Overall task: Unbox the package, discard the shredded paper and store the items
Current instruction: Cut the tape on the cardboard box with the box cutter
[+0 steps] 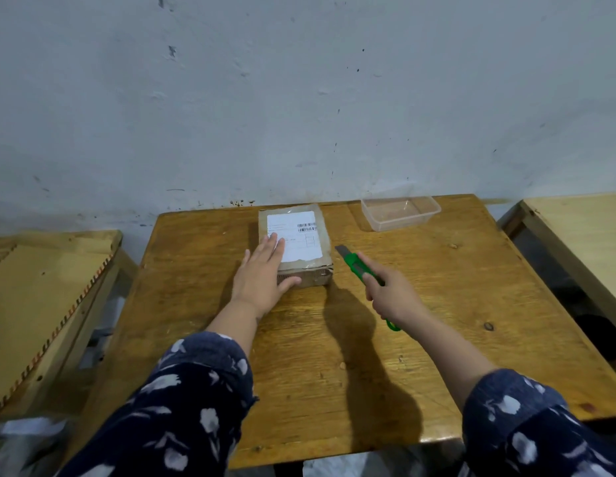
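Resting flat with fingers spread, the left hand (262,275) pressed on the near left corner of the package (296,247), a taped cardboard box with a white shipping label (294,241) that sat closed toward the far side of the wooden counter (334,339). Right hand (391,296) was wrapped around a green box cutter (356,265), blade out and pointing at the package's right edge, just beside it but not touching. An empty clear plastic tub (401,212) stood at the far right of the counter, apart from the package.
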Demonstrator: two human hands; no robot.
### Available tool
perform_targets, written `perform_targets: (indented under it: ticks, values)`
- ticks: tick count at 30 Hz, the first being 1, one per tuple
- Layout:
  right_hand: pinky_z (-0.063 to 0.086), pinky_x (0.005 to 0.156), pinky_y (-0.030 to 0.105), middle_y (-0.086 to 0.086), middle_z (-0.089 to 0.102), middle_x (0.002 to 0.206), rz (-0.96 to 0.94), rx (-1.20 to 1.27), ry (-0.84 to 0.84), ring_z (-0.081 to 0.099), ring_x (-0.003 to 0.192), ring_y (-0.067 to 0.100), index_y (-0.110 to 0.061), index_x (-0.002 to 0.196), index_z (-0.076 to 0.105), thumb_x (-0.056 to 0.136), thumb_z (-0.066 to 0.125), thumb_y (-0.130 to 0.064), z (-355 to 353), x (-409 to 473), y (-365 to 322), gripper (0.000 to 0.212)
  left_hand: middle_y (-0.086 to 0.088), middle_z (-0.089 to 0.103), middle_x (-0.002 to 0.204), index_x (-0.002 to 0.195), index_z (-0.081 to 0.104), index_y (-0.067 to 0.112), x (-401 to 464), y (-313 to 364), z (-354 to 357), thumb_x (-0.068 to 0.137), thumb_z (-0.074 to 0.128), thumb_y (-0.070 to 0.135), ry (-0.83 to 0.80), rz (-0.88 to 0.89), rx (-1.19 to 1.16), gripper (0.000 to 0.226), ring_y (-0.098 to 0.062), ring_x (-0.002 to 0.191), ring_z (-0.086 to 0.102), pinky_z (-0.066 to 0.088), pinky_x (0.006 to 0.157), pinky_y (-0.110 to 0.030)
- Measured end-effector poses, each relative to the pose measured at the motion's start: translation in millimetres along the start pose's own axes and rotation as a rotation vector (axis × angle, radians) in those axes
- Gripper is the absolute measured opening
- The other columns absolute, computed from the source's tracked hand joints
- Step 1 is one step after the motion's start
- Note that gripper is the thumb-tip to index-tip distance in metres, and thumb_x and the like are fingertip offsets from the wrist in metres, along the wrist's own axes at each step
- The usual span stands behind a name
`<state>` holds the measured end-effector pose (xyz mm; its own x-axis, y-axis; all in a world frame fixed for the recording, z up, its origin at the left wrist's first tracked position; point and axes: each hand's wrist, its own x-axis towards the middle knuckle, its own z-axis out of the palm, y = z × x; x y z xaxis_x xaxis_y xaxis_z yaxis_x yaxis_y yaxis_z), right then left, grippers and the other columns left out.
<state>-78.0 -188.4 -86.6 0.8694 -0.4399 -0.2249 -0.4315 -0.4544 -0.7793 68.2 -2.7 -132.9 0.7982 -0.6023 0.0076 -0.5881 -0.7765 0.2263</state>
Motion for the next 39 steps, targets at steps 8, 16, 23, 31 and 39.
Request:
perform_targets:
  ticks: [8,16,23,31,39]
  values:
    - [0.043,0.053,0.029,0.0,0.07,0.107,-0.334,-0.603,-0.02,0.064,0.081,0.021,-0.044,0.139,0.036,0.098,0.045,-0.032,-3,9,-27,0.044,0.006,0.007,0.161,0.152,0.012,0.025,1,-25,-6,0.088,0.047,0.058,-0.012,0.117,-0.015,0.08,-0.01,0.147,0.003,0.003,0.119,-0.042]
    - [0.04,0.057,0.03,-0.004,0.064,0.118,-0.616,-0.953,-0.104,0.063,0.094,0.021,-0.044,0.142,0.034,0.099,0.038,-0.036,11,28,-51,0.043,0.008,0.006,0.16,0.152,0.012,0.026,1,-28,-4,0.088,0.054,0.051,-0.021,0.114,-0.083,0.081,-0.008,0.147,0.0,0.009,0.121,-0.045]
    - [0.036,0.059,0.028,-0.003,0.065,0.116,-0.675,-0.989,-0.135,0.062,0.095,0.02,-0.043,0.142,0.034,0.099,0.038,-0.038,15,33,-58,0.043,0.008,0.005,0.16,0.152,0.011,0.026,0,-26,-4,0.088,0.055,0.049,-0.026,0.095,-0.098,0.081,-0.009,0.147,-0.001,0.01,0.12,-0.046]
    - [0.035,0.078,0.036,0.001,0.065,0.11,-0.747,-1.174,-0.027,0.059,0.101,0.025,-0.037,0.144,0.033,0.097,0.044,-0.021,23,33,-72,0.05,0.009,0.005,0.16,0.152,0.013,0.026,-1,-22,-7,0.09,0.059,0.036,-0.034,0.075,-0.098,0.078,-0.009,0.147,-0.002,0.008,0.12,-0.045]
    - [0.032,0.087,0.04,-0.002,0.062,0.117,-0.636,-1.219,0.005,0.051,0.108,0.024,-0.037,0.143,0.034,0.096,0.04,-0.014,4,29,-65,0.053,0.008,0.001,0.161,0.153,0.007,0.024,-1,-19,-10,0.091,0.051,0.048,-0.083,0.082,-0.032,0.079,-0.011,0.147,-0.004,0.007,0.12,-0.048]
